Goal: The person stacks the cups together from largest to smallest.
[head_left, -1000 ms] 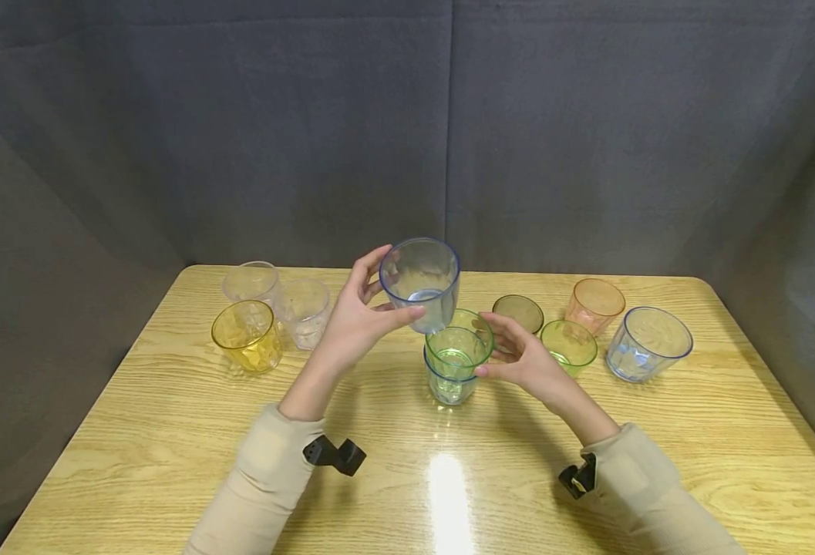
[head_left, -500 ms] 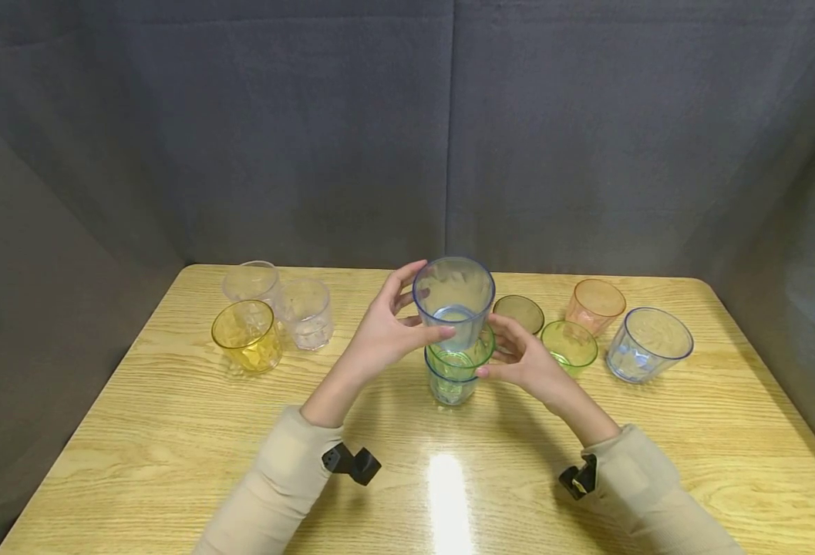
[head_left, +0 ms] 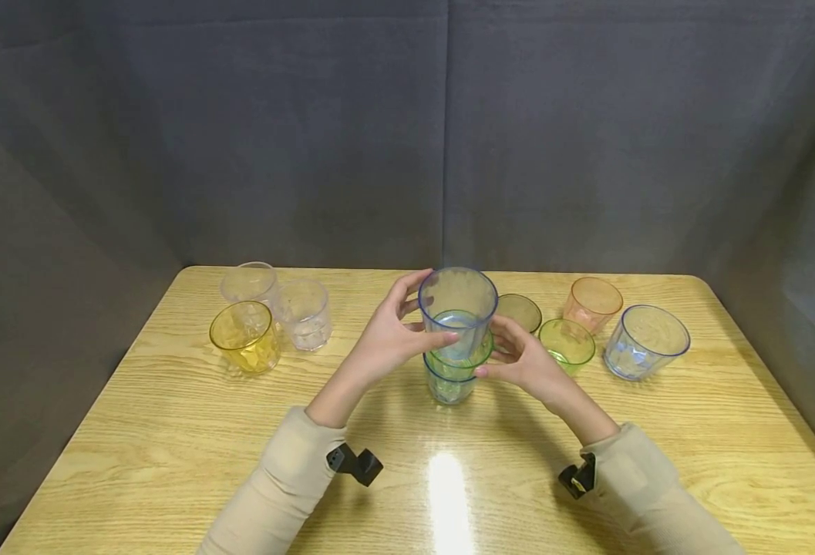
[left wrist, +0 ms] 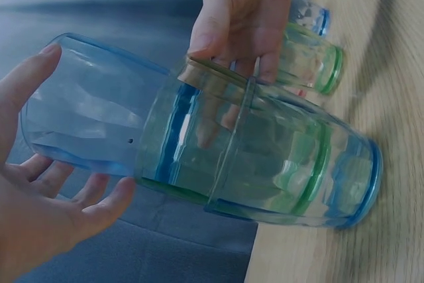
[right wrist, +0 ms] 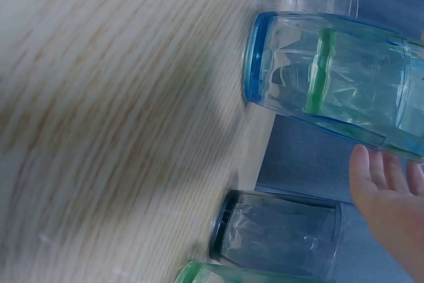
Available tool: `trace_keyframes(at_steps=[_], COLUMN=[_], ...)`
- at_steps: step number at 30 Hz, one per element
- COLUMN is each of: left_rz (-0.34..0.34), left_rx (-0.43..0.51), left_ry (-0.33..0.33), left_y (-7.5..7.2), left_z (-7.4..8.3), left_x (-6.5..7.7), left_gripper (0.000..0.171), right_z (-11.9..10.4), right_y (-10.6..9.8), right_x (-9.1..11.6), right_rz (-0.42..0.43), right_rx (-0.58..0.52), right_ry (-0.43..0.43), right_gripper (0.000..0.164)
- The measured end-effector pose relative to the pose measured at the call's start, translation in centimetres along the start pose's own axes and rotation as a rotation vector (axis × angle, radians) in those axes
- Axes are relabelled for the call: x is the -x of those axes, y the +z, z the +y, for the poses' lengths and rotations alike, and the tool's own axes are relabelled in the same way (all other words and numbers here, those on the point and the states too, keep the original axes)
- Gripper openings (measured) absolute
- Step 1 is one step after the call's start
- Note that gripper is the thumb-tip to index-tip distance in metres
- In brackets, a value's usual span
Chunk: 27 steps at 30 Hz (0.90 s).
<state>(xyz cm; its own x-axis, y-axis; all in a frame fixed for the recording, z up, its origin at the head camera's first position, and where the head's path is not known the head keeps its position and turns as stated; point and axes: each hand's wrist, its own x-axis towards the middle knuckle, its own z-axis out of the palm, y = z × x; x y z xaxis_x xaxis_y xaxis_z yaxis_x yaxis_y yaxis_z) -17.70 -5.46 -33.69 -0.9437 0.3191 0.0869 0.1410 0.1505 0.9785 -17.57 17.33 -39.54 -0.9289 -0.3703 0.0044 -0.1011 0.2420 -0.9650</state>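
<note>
My left hand (head_left: 388,338) holds a clear blue-rimmed cup (head_left: 459,293) upright by its side, thumb in front and fingers behind. In the left wrist view this upper cup's base sits inside the mouth of a green cup (left wrist: 159,157). Lower still, the green cup is nested in another blue cup (head_left: 450,393), which stands on the table. My right hand (head_left: 528,368) grips the green cup near its rim from the right, the thumb at the front and the fingers at the far side.
On the wooden table (head_left: 379,493), a yellow cup (head_left: 247,347) and two clear cups (head_left: 308,316) stand at left. At right are a dark cup (head_left: 520,312), a second green cup (head_left: 568,343), an orange cup (head_left: 593,304) and a blue cup (head_left: 646,343). A grey curtain (head_left: 310,139) hangs behind.
My left hand has carried the blue-rimmed cup right and down, over and into the green cup. The right hand has stayed at the green cup throughout.
</note>
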Motion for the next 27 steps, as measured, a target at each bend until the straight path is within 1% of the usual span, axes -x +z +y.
trace_keyframes(at_steps=[8, 17, 27], left_rz=[-0.050, -0.071, -0.101], left_rx=[0.002, 0.015, -0.007], left_ry=[0.010, -0.037, -0.057], left_y=[-0.1, -0.2, -0.3], left_z=[-0.4, -1.1, -1.9], left_x=[0.0, -0.1, -0.2], left_gripper=[0.085, 0.084, 0.085], right_z=[0.0, 0.1, 0.1], right_y=[0.0, 0.0, 0.1], right_x=[-0.1, -0.1, -0.1], right_rz=[0.001, -0.002, -0.004], right_rx=[-0.028, -0.015, -0.020], right_ry=[-0.009, -0.006, -0.008], right_gripper=[0.076, 0.076, 0.075])
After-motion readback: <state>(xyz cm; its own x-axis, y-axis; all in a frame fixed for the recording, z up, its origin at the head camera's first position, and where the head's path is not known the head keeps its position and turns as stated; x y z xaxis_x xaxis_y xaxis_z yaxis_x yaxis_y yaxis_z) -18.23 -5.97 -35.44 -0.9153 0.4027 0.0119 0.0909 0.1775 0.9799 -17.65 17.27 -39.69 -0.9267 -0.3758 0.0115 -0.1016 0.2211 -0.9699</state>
